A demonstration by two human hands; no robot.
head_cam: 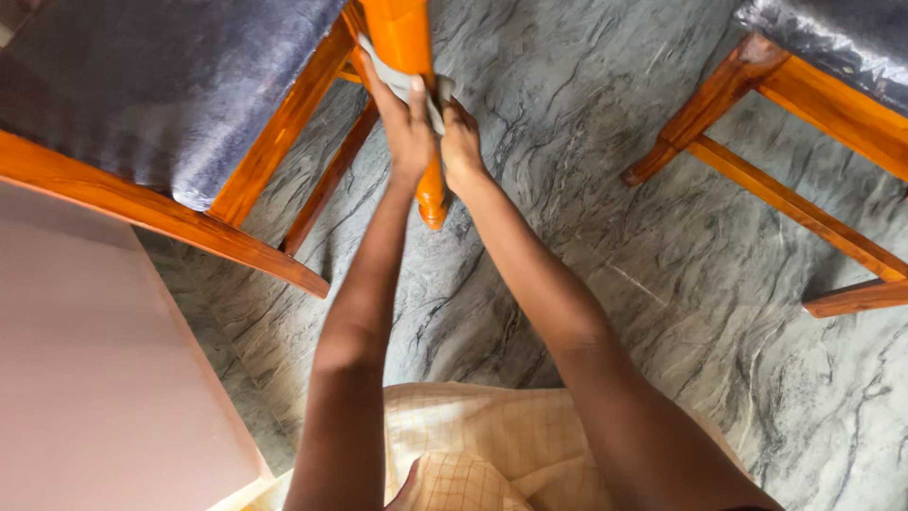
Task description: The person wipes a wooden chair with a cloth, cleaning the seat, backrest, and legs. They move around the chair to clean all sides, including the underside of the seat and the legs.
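- Your floor is grey veined marble; a pale pink tabletop fills its lower-left corner.
- Your left hand and right hand both clench a grey cloth around the orange wooden chair leg.
- The blue-cushioned chair is cut off at the top edge; most of the cloth is hidden.
- A second wooden chair is cropped at the top-right corner.

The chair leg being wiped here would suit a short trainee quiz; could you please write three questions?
1. True or false: both hands press a grey cloth against the orange wooden chair leg.
2. Which hand lies more across the front of the leg: left hand or right hand?
3. Fill in: the floor is grey ____ with dark veins.

Key: 1 true; 2 left hand; 3 marble-look stone.
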